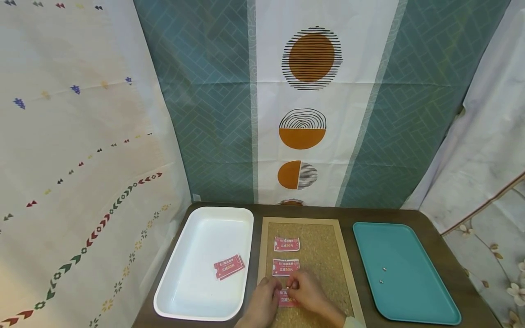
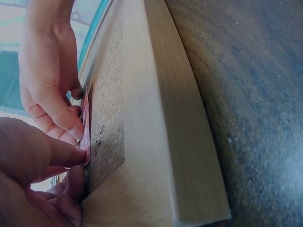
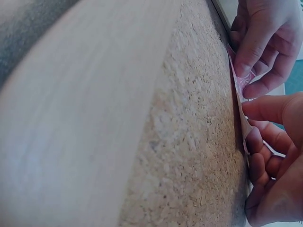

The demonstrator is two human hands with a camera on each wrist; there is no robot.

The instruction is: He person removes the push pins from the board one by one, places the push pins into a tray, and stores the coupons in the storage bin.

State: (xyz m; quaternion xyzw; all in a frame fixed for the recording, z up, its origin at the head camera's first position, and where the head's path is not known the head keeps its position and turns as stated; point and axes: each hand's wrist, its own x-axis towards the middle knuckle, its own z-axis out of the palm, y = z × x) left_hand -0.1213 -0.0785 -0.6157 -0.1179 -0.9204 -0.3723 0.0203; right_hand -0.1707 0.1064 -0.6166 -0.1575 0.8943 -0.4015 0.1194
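A red coupon (image 1: 288,299) with white lettering lies low on the cork board (image 1: 324,255), partly covered by both hands. My left hand (image 1: 262,301) holds its left edge between thumb and fingers; in the left wrist view the coupon (image 2: 85,125) stands slightly off the cork. My right hand (image 1: 309,291) is at the coupon's top edge, its thumb and forefinger pinching a tiny silvery push pin (image 1: 288,288). Higher on the board, a middle coupon (image 1: 285,267) and a top coupon (image 1: 286,244) sit in a column, each with a small pin at its upper edge.
Left of the board stands a white tray (image 1: 184,255) holding overlapping red coupons (image 1: 229,267). To the right lies a teal tray (image 1: 418,278) with two small silvery pins (image 1: 384,269). The board's raised wooden frame (image 1: 346,269) borders the cork. Curtains hang behind the brown table.
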